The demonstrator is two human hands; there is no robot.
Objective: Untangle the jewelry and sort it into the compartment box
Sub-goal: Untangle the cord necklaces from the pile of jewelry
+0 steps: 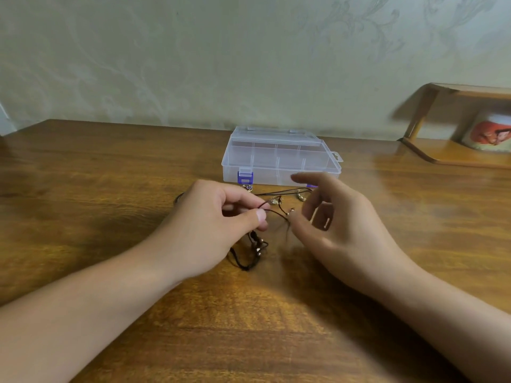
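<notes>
Left hand (218, 219) pinching dark cord (272, 212), strand running rightward toward right hand (331, 222)

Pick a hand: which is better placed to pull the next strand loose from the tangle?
Right hand, probably. Its fingers are spread and hold nothing, with fingertips beside the gold bead. The left hand already pinches the dark cord, anchoring it.

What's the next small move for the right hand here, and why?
Probably pinch the cord near the small gold bead and ease it away from the left hand. The left hand already pinches the dark cord, the right hand hovers open beside it, and the compartment box looks shut.
</notes>
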